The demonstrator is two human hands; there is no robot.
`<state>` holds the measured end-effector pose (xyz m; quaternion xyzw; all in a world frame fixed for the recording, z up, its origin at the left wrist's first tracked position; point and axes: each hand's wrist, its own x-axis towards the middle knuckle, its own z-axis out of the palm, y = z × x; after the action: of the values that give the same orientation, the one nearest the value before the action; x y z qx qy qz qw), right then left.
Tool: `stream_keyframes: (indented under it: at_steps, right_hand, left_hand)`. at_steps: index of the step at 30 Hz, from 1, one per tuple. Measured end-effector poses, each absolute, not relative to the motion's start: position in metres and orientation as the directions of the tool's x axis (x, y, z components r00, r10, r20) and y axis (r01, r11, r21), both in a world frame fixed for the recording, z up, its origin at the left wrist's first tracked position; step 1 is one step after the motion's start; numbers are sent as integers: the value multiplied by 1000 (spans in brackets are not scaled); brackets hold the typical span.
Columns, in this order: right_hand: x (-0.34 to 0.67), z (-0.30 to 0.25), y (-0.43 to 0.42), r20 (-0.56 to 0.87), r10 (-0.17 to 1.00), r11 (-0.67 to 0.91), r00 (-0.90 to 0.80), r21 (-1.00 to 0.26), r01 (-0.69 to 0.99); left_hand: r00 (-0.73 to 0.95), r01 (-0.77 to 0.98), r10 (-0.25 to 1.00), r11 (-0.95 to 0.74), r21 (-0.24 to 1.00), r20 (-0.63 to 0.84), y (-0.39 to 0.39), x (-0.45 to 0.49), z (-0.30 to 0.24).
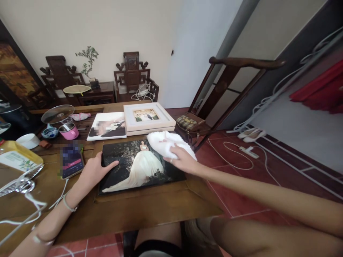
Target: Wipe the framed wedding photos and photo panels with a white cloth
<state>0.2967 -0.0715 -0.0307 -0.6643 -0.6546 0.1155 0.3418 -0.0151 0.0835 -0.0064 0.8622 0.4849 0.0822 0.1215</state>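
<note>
A dark photo album (pixel 128 160), its cover showing a figure in a long white gown, lies flat on the wooden table (pixel 150 207). My left hand (pixel 98 167) rests on the album's left edge, thumb stretched over the cover and fingers apart. With my right hand (pixel 179 159) I grip a white cloth (pixel 163 141), bunched over the album's upper right corner. Part of the cloth hangs past the album's far right side. Just behind the album sit a white-edged photo book (pixel 107 121) and a stack of framed pictures (pixel 150 117).
To the left are a phone (pixel 71 160) with a cable, a pink mug (pixel 69 131), a glass lid (pixel 57 113), a white bowl (pixel 27 141) and an oil bottle (pixel 18 157). A wooden chair (pixel 227 85) holding a plaid bag (pixel 189 122) stands beyond the table's right edge.
</note>
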Motion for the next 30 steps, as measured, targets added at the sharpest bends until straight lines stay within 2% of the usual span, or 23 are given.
stream_keyframes:
  at_steps: [2, 3, 5, 10, 12, 15, 17, 18, 21, 27, 30]
  right_hand:
    - [299, -29, -69, 300, 895, 45, 329, -795, 604]
    - [301, -26, -68, 291, 873, 38, 391, -841, 539]
    - [303, -20, -70, 286, 866, 24, 411, -844, 537]
    - [300, -9, -75, 329, 872, -30, 363, -703, 710]
    - [294, -11, -79, 361, 886, -15, 292, -606, 796]
    - [283, -20, -84, 312, 948, 187, -66, -377, 907]
    - [279, -27, -86, 231, 927, 350, -295, -255, 901]
    - [279, -30, -86, 198, 913, 396, -357, -213, 893]
    - [291, -33, -82, 148, 912, 403, -383, -146, 903]
    - [316, -28, -66, 125, 918, 388, -376, -94, 917]
    - [308, -31, -64, 164, 923, 365, -347, -91, 927]
  left_hand:
    - [512, 817, 859, -498, 290, 31, 84, -15, -8]
    - [508, 820, 861, -496, 285, 34, 84, -15, -8]
    - [507, 825, 861, -497, 270, 34, 84, -15, -9]
    - [517, 826, 854, -513, 235, 48, 83, -13, -9]
    - [509, 840, 859, -508, 191, 51, 83, -13, -8]
    - [504, 852, 862, -507, 130, 57, 82, -14, -8]
    - [510, 849, 858, -514, 125, 64, 82, -14, -8]
    - [512, 847, 856, -517, 128, 67, 82, -14, -8]
    - [507, 851, 859, -512, 117, 75, 81, -13, -7]
    - [488, 870, 868, -492, 21, 96, 75, -10, -1]
    - [507, 849, 844, -524, 64, 174, 74, -11, -7]
